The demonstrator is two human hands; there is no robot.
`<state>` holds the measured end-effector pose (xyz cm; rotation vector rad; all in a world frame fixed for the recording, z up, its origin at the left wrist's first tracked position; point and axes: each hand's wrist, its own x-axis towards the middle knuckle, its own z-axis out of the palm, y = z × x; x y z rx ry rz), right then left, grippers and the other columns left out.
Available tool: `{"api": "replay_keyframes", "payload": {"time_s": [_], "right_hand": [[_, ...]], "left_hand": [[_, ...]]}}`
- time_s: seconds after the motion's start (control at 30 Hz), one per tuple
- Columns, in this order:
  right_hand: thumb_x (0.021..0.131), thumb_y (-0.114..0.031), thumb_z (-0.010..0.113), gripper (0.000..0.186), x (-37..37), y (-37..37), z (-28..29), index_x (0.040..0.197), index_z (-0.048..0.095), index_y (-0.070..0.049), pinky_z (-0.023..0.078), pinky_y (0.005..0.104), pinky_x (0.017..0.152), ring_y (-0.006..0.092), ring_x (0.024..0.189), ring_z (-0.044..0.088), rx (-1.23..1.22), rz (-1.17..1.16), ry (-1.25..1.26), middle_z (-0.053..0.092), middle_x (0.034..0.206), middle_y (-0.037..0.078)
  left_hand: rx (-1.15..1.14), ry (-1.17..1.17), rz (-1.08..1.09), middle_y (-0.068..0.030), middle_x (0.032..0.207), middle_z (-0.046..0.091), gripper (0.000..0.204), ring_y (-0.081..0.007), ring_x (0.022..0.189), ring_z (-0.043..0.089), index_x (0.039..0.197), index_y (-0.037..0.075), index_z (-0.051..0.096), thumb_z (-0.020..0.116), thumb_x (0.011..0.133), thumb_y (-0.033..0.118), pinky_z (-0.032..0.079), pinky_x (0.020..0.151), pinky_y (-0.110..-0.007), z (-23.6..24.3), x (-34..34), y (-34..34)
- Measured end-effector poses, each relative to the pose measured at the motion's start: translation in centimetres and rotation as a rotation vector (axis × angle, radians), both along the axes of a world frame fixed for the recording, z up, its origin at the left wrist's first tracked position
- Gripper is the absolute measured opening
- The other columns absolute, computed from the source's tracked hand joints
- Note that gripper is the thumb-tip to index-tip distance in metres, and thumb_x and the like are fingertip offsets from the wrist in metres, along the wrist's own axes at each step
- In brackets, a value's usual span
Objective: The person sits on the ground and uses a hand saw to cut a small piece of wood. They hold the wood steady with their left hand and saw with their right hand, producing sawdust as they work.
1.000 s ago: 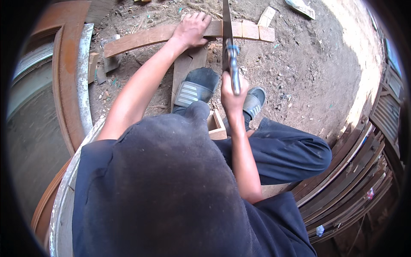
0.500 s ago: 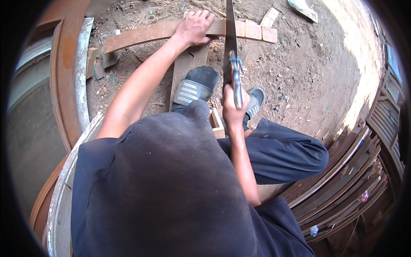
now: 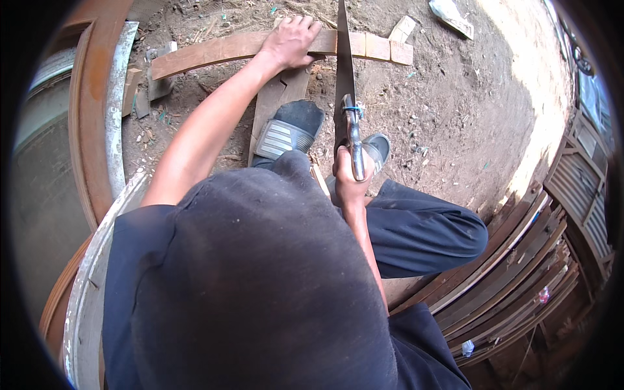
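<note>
My left hand [image 3: 290, 44] is closed over a long wooden strip [image 3: 214, 54], its fingers at the far edge and its thumb by the near edge. The strip lies crosswise over a board [image 3: 265, 104] on the ground, and pencil-like lines cross its right part. In my right hand [image 3: 353, 175] is the handle of a handsaw [image 3: 346, 71]. The long dark blade crosses the strip just right of my left hand, and its far end runs out at the top of the view. My sandalled left foot [image 3: 296, 127] rests on the board.
A brown wooden frame [image 3: 97, 97] stands at the left, with small offcuts [image 3: 132, 91] beside it. Another short wood piece [image 3: 402, 29] lies beyond the strip. Stacked long boards [image 3: 507, 266] fill the lower right. My right foot [image 3: 377, 149] is on the dirt ground.
My right hand has drawn the saw back toward me, the blade still across the strip. My left hand keeps its hold on the strip. The whole view has shifted slightly.
</note>
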<state>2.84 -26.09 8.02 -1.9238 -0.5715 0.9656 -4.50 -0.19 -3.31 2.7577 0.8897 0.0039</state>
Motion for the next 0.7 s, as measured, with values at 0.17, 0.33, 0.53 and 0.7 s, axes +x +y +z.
{"api": "replay_keyframes", "payload": {"time_s": [0.17, 0.33, 0.53, 0.7], "right_hand": [[0.085, -0.007, 0.054, 0.021, 2.2, 7.9, -1.9, 0.065, 0.050, 0.000, 0.031, 0.0286, 0.046, 0.0068, 0.050, 0.039, 0.102, 0.017, -0.024, 0.045, 0.053, 0.001], [0.083, -0.002, 0.054, 0.017, 0.8, 4.8, -1.4, 0.067, 0.053, 0.001, 0.034, 0.0274, 0.047, 0.0070, 0.052, 0.045, 0.089, -0.004, -0.017, 0.049, 0.055, 0.001], [0.083, -0.003, 0.053, 0.016, 1.1, 5.5, -1.3, 0.067, 0.054, 0.000, 0.035, 0.0272, 0.046, 0.0070, 0.051, 0.045, 0.073, 0.022, -0.059, 0.048, 0.054, 0.002], [0.082, -0.006, 0.056, 0.021, 1.1, 9.6, -1.8, 0.063, 0.050, -0.001, 0.033, 0.0288, 0.045, 0.0071, 0.050, 0.043, 0.104, 0.041, -0.091, 0.047, 0.053, 0.002]], "left_hand": [[-0.009, -0.001, -0.003, -0.0114, 0.105, 0.051, 0.065, -0.0249, 0.105, 0.052, 0.116, 0.003, 0.048, 0.080, 0.064, 0.027, 0.044, 0.091, -0.038, -0.6, 0.4, -0.1], [-0.008, 0.066, 0.019, -0.0108, 0.108, 0.051, 0.070, -0.0238, 0.107, 0.052, 0.122, 0.003, 0.047, 0.080, 0.065, 0.027, 0.043, 0.093, -0.036, 0.4, 0.3, 0.1], [-0.058, 0.033, 0.012, -0.0109, 0.109, 0.051, 0.068, -0.0236, 0.107, 0.052, 0.121, 0.003, 0.048, 0.080, 0.065, 0.026, 0.043, 0.092, -0.037, 0.5, 0.3, 0.0], [0.002, 0.030, 0.012, -0.0107, 0.108, 0.051, 0.068, -0.0235, 0.106, 0.052, 0.120, 0.003, 0.049, 0.080, 0.064, 0.027, 0.043, 0.091, -0.036, -0.5, -0.1, -0.2]]}}
